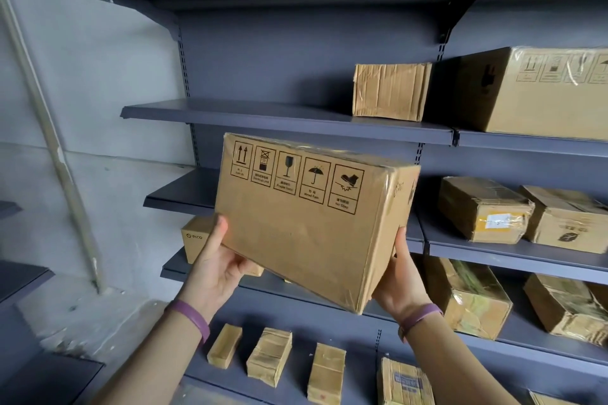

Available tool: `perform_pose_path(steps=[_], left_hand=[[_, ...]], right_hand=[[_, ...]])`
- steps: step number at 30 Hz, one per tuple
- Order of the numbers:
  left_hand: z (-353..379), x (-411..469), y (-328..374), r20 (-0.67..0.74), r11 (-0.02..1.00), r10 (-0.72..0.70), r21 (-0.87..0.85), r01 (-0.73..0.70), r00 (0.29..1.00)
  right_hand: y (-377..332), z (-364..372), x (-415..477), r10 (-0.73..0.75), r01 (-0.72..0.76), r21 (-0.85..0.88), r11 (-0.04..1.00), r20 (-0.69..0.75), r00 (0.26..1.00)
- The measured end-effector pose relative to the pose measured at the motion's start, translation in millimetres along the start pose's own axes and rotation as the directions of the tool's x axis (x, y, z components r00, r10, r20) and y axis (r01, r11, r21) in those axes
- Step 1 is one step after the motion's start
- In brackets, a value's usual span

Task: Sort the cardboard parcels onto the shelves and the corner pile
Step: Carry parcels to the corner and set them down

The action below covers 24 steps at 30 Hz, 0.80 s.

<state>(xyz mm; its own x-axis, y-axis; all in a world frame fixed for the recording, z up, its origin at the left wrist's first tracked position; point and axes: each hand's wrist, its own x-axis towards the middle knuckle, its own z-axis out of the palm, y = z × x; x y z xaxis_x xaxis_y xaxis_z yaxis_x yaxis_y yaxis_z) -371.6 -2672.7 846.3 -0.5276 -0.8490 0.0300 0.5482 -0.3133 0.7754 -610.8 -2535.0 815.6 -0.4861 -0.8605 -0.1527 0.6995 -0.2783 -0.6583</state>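
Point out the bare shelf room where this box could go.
Widest free patch: the second shelf, bare from its left end to the small taped parcel. The shelf below shows bare at its left end; the held box hides the rest. Right bay and bottom row are crowded with parcels.

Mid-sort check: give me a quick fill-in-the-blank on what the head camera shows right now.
1. The left hand and right hand grip the box, whose front shows a row of ____ handling symbols.
2. Each wrist wears a ____ band.
3. The small box behind the left hand is printed with the word ____.
Missing words: five; purple; PICO.
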Motion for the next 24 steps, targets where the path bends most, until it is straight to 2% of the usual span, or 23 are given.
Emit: perform_pose_path(steps=[3,7,12,18,24], left_hand=[[3.5,5.0,0.6,-0.004,0.998,-0.039,-0.051,0.039,0.999],[17.0,5.9,-7.8,0.02,0.986,-0.111,-0.124,0.112,0.994],[35.2,-3.1,-31.4,0.17,0.938,-0.149,-0.288,0.193,0.974],[32.4,2.2,-35.1,0.124,0.968,-0.058,-0.236,0.087,0.991],[23.0,3.1,-15.8,0.032,0.979,-0.026,-0.203,0.032,0.999]], right_hand=[[4.1,4.5,-2.8,-0.058,0.059,0.03,0.998,-0.048,0.997],[13.0,12.1,-5.8,-0.128,0.129,0.142,0.981,-0.017,0.992],[21.0,25.8,-9.4,-0.214,0.21,0.146,0.967,0.01,0.977],[22.6,18.5,-7.7,-0.207,0.205,0.05,0.977,0.029,0.978],[-2.9,-7.8,-5.2,-0.258,0.259,0.034,0.965,-0.046,0.965]])
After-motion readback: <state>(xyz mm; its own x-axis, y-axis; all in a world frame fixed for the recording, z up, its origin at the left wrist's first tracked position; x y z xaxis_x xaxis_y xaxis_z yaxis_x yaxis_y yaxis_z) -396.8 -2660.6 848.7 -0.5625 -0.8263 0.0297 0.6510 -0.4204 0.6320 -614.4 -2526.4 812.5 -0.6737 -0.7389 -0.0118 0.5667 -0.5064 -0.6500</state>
